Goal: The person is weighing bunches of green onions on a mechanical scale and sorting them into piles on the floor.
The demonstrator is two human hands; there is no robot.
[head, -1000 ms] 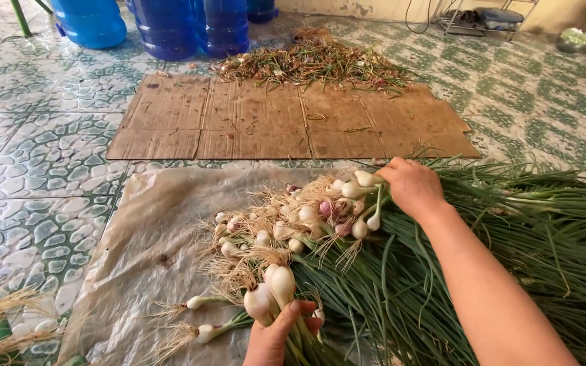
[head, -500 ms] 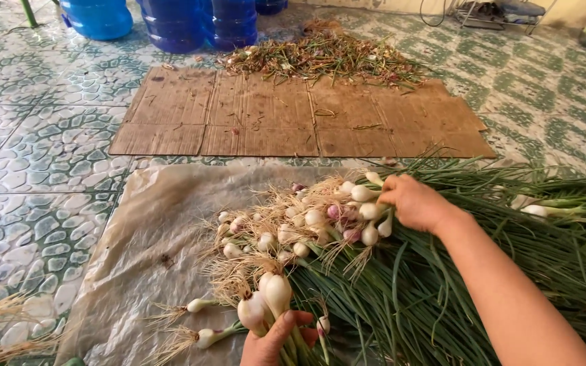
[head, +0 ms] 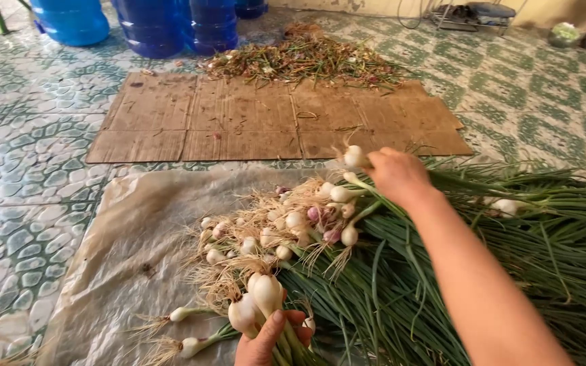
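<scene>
our right hand sits at the far edge of the pile of green onions, fingers pinched around one white bulb lifted just above the rest. that bulb points left and away from us, its green stalk running back under the palm toward the right, so the long axis lies roughly left to right, like most of the heap. our left hand is low at the near edge, thumb closed over a small bunch of bulbs held upright, their stalks going down into the fist. the two hands are well apart, with the heap between them. the bulbs and hairy roots all face left onto the pale plastic sheet; the leaves fan out to the right across the tiled floor. the right hand is nearer the main cluster of bulbs, touching its upper side. beyond lie a flat piece of cardboard, a mound of trimmings and blue water jugs.
</scene>
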